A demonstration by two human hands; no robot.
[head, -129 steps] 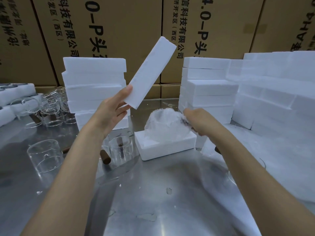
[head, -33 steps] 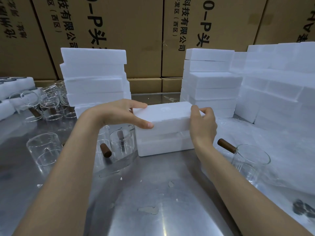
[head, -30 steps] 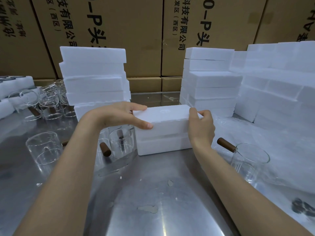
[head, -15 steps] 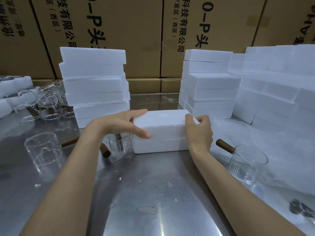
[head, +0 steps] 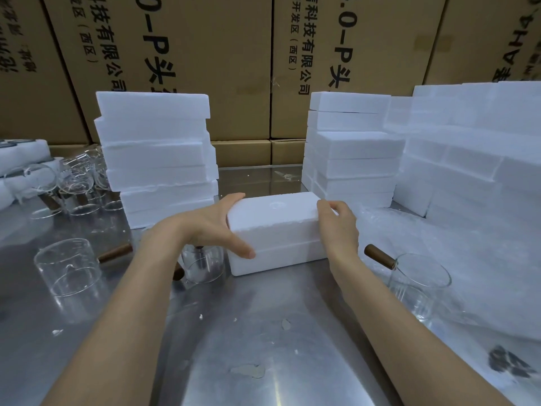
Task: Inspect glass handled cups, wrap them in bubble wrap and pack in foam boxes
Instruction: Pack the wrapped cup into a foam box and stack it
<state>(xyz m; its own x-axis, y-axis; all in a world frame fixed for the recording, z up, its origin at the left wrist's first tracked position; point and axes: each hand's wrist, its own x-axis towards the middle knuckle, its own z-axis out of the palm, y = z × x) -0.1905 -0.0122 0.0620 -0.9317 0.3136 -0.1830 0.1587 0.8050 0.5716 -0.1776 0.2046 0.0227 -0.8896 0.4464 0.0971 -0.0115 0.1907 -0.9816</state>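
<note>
Head view: closed foam box (head: 275,230) on the steel table (head: 263,332), centre. My left hand (head: 210,227) grips its left end, my right hand (head: 339,227) its right end. Glass cup (head: 418,285) beside right wrist.

Both bare forearms reach forward from the lower corners and converge toward the middle. The left hand (head: 213,227) is turned palm inward, its fingers laid over the far upper edge of a foam box (head: 275,230) and its thumb stretched along the near face, clasping that end. The right hand (head: 339,227) mirrors it at the other end, fingers curled over the top corner, wrist bent slightly, back of the hand facing the camera.
</note>
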